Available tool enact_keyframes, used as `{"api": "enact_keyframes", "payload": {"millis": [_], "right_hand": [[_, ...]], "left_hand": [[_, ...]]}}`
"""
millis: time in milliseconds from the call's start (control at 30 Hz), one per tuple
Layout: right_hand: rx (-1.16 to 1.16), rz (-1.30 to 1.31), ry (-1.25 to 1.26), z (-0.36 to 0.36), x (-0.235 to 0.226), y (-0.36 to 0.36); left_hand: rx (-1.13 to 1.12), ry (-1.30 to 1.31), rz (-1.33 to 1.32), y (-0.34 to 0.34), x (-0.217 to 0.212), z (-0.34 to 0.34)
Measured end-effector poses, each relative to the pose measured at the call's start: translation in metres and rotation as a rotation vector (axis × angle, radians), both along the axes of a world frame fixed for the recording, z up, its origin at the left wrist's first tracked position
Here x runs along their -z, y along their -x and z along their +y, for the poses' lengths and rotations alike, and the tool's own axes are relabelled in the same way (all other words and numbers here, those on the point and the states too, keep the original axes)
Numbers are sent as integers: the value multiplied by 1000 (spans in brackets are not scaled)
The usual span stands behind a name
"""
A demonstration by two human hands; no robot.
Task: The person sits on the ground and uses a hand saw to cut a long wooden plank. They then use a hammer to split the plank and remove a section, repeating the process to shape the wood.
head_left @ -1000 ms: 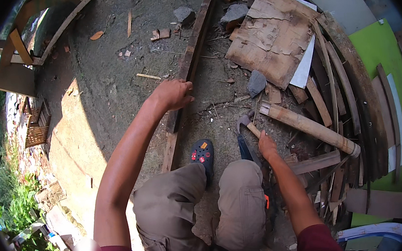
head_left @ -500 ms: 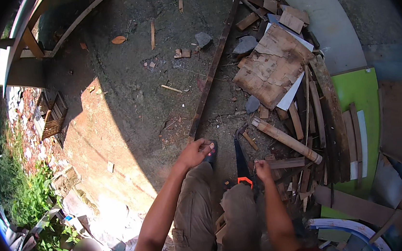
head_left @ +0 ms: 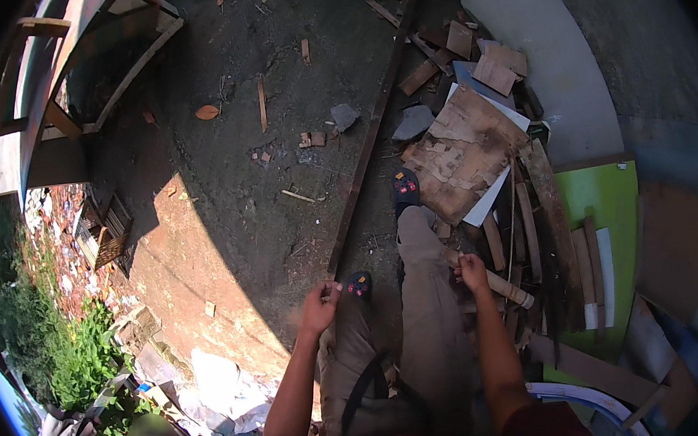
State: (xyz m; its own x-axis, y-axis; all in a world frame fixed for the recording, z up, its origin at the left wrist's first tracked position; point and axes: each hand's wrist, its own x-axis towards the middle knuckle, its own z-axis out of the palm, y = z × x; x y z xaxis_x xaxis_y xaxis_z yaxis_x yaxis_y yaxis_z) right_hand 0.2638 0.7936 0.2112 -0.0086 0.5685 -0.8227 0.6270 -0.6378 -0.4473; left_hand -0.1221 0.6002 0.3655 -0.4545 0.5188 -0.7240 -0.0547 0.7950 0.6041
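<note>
My left hand (head_left: 321, 306) is curled around the near end of a long narrow dark plank (head_left: 374, 127) that lies on the dirt and runs away toward the upper right. My right hand (head_left: 472, 273) grips a short pale round wooden pole (head_left: 509, 288) beside my right thigh, over the scrap pile. My feet in dark sandals (head_left: 405, 186) stand on either side of the plank's near end. A dark strap-like shape hangs at my lap; what it is stays unclear.
A pile of scrap wood and a worn cardboard sheet (head_left: 464, 152) lies at right, with a green board (head_left: 614, 226) and a grey slab (head_left: 535, 57) beyond. A wooden frame (head_left: 99, 65) stands upper left. Rubble and plants (head_left: 77, 362) line the left side.
The view has risen and the ground looks farther away. My left hand slid from the plank's middle back to its near end. My right hand came up with the pole.
</note>
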Motion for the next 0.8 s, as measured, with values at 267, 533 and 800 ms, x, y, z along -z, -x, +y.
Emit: {"api": "enact_keyframes", "payload": {"millis": [267, 533, 800], "right_hand": [[-498, 126, -266, 188, 132, 141], [-1343, -131, -783, 357, 241, 223], [-1531, -107, -720, 397, 300, 239]], "left_hand": [[200, 9, 257, 64, 167, 214], [547, 25, 457, 75, 349, 412], [389, -167, 417, 75, 463, 421]]}}
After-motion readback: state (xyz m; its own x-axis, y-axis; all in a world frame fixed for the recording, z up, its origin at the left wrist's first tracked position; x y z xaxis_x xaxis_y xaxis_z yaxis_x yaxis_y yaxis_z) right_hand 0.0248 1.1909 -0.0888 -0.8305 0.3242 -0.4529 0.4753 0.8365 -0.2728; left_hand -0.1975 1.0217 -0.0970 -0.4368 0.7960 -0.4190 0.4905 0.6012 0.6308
